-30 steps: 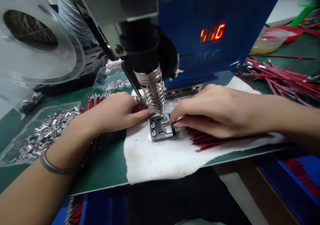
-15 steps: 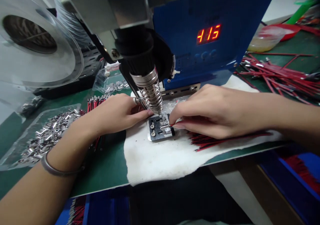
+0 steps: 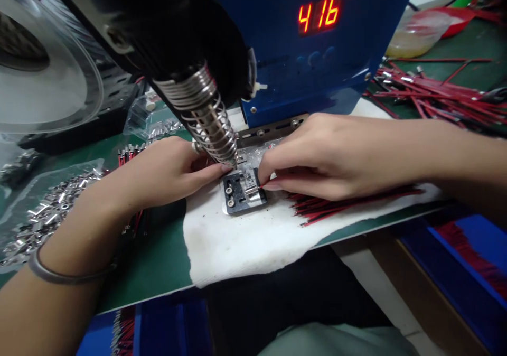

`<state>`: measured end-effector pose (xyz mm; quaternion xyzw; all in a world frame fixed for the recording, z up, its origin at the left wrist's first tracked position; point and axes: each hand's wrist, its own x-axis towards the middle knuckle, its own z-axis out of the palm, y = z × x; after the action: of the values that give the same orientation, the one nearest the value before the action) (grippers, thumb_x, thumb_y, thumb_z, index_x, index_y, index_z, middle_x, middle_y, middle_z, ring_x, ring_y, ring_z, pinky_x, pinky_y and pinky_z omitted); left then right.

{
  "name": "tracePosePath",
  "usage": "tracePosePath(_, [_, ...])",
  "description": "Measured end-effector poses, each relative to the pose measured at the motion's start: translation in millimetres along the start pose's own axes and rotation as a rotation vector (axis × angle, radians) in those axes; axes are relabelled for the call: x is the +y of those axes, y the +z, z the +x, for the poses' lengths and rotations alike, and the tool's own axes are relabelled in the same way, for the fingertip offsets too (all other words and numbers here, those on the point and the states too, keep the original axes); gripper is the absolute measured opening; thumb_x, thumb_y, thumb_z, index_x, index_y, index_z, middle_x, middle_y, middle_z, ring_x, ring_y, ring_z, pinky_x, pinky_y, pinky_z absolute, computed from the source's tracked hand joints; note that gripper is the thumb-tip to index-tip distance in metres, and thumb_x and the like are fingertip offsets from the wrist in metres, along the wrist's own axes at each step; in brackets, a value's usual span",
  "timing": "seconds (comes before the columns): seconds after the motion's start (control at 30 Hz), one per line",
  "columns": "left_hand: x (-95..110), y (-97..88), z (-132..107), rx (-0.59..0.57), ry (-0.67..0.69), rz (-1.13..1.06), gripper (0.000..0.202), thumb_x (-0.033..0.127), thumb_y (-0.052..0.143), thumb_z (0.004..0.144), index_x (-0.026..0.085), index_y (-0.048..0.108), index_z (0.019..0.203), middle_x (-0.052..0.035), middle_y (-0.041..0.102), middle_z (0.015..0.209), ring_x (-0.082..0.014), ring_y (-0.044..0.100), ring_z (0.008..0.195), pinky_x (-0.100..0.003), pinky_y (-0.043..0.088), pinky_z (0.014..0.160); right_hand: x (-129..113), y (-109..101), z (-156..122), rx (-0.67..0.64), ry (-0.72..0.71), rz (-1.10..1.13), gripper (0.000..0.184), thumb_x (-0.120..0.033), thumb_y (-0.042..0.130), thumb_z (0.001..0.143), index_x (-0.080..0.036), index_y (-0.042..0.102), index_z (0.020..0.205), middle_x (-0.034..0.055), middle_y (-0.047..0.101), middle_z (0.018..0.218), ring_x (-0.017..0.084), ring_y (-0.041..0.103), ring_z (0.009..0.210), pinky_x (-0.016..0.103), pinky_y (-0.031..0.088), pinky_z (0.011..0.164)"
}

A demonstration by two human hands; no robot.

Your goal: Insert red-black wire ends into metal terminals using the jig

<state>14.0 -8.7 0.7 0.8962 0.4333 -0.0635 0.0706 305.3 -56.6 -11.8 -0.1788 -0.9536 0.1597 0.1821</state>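
My right hand (image 3: 312, 158) pinches a red wire (image 3: 261, 187) between thumb and forefinger at the right side of a small black fixture (image 3: 237, 189). The wire's end meets a small silver metal piece (image 3: 252, 190) lying in the fixture. My left hand (image 3: 166, 168) lies to the fixture's left, its thumb stretched to the far left corner. The other left fingers are partly hidden behind the soldering iron, so their grip does not show. The soldering iron (image 3: 214, 129), wrapped in a silver coil, slants down with its tip just above the fixture's far edge.
A blue machine (image 3: 277, 76) shows 416 in red digits. Red and black wires (image 3: 325, 205) lie on the white cloth (image 3: 237, 245). Silver metal sleeves (image 3: 51, 208) fill a clear tray at left. More red wires (image 3: 439, 92) are piled at right; blue bins sit below the table edge.
The view has shifted, so things appear further left and higher. The display has gone from 415 to 416. The iron slants more in view; both hands stay around the fixture.
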Motion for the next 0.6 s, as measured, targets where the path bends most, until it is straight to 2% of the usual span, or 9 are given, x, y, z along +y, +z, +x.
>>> tracePosePath(0.1, [3.3,-3.2,0.6,-0.054,-0.032,0.030,0.059,0.063,0.039,0.098,0.019,0.077,0.107,-0.0089,0.079,0.097,-0.0220,0.064,0.082,-0.035,0.047,0.081,-1.5,-1.0,0.4,-0.023,0.025,0.011,0.026,-0.026,0.055,0.113,-0.017,0.064,0.091,-0.0014,0.056,0.076,0.009,0.041,0.066,0.028,0.027,0.065])
tracePosePath(0.2, [3.1,-5.0,0.0,-0.031,0.000,0.013,0.057,0.062,0.040,0.098,0.018,0.075,0.106,-0.0082,0.077,0.097,-0.0211,0.064,0.083,-0.035,0.047,0.082,-3.1,-1.8,0.4,-0.057,0.063,0.021,0.028,-0.027,0.057,0.112,-0.017,0.063,0.087,0.0001,0.058,0.077,0.010,0.041,0.066,0.030,0.025,0.065])
tracePosePath(0.33, [-0.5,-4.3,-0.5,-0.022,-0.002,-0.013,0.059,0.062,0.041,0.099,0.018,0.077,0.116,-0.0091,0.080,0.106,-0.0238,0.069,0.091,-0.036,0.050,0.088,-5.4,-2.7,0.3,-0.083,0.096,0.007,0.027,-0.027,0.060,0.111,-0.017,0.064,0.086,0.0006,0.061,0.077,0.010,0.042,0.067,0.032,0.025,0.066])
tracePosePath(0.53, [-1.5,-0.8,0.6,-0.010,0.026,-0.027,0.063,0.060,0.043,0.101,0.020,0.079,0.133,-0.0093,0.081,0.114,-0.0254,0.069,0.100,-0.039,0.052,0.097,-6.6,-3.0,0.2,-0.116,0.119,0.012,0.027,-0.027,0.060,0.111,-0.018,0.063,0.085,-0.0016,0.059,0.075,0.010,0.041,0.065,0.033,0.026,0.066])
tracePosePath(0.6, [-1.6,-0.6,1.1,0.013,0.037,-0.026,0.064,0.060,0.043,0.100,0.021,0.080,0.134,-0.0094,0.081,0.114,-0.0255,0.069,0.100,-0.039,0.053,0.098,-6.1,-3.1,0.2,-0.114,0.106,0.020,0.028,-0.028,0.060,0.111,-0.018,0.063,0.085,-0.0015,0.060,0.075,0.010,0.042,0.065,0.033,0.027,0.066])
